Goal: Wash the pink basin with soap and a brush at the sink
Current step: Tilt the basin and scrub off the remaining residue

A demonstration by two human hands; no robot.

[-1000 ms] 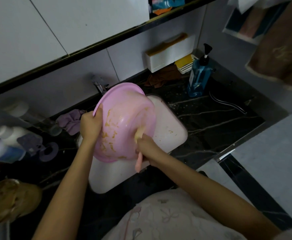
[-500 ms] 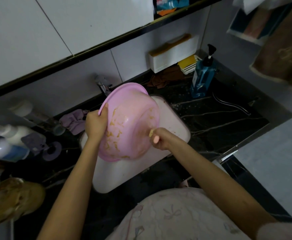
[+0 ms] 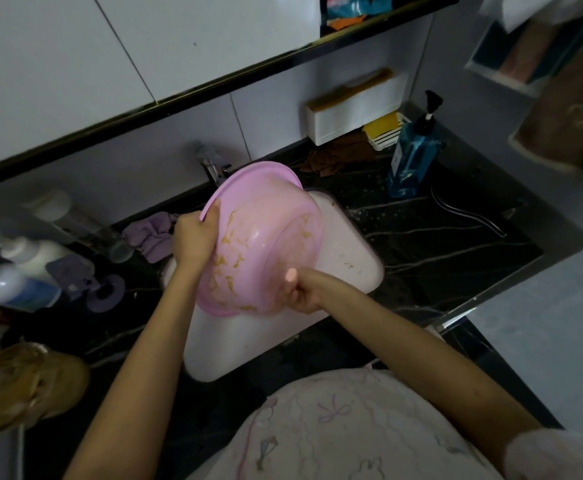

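The pink basin [image 3: 266, 216] is tilted on its side over the white sink [image 3: 349, 261], its underside facing me and streaked with yellowish smears. My left hand [image 3: 193, 239] grips the basin's rim on the left. My right hand [image 3: 302, 289] holds a pink-handled brush [image 3: 290, 274] against the basin's lower right side; only the handle's end shows, and the bristles are hidden.
A tap [image 3: 214, 166] stands behind the basin. A blue pump bottle [image 3: 413, 157] sits on the dark counter at the right, near a brown cloth [image 3: 331, 155]. Bottles [image 3: 13, 271] and a purple cloth [image 3: 151, 233] crowd the left. A brown towel [image 3: 570, 123] hangs at the right.
My right hand has moved the brush across the basin's underside, first toward the right side and then down to its lower right. My left hand keeps its grip on the rim.
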